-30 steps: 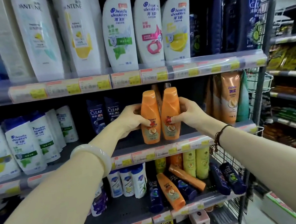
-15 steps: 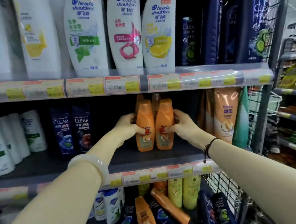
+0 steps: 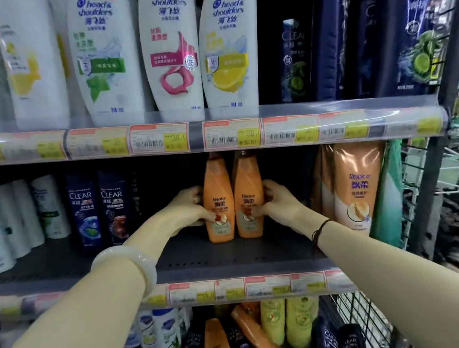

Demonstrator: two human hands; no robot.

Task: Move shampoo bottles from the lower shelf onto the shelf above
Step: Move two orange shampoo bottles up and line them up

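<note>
- Standing now on the middle shelf (image 3: 233, 253): the two orange Rejoice shampoo bottles (image 3: 216, 201), bases flat on the deck, upright, touching side by side. A second ago they were held in the air out at the shelf's front lip; half a second ago they were going in, low over the deck. So they have been pushed back and set down.
- Lower shelf (image 3: 246, 290) under it, seen past its price strip: more bottles there, including a leaning orange bottle (image 3: 259, 342), another orange one, yellow-green ones and dark ones. Judgement: this pair is placed, more of the task is left.
- Upper shelf (image 3: 246, 130) with white Head & Shoulders bottles (image 3: 169, 50) looks the same apart from the camera's shift closer and upward.
- Neighbours on the middle shelf: dark Clear bottles (image 3: 97, 211) to the left, well apart from the pair; a Rejoice refill pouch (image 3: 355, 186) near on the right, not touching.
- Left hand (image 3: 187, 210) stays on the left bottle: fingers wrapped round its left side, thumb on the front label, pinching it.
- Right hand (image 3: 274, 200) likewise on the right bottle, fingers curled on its right side.
- Neither grip has let go yet. Judgement: release comes next, then reaching down for more; crooked release could tip one bottle into the other.
</note>
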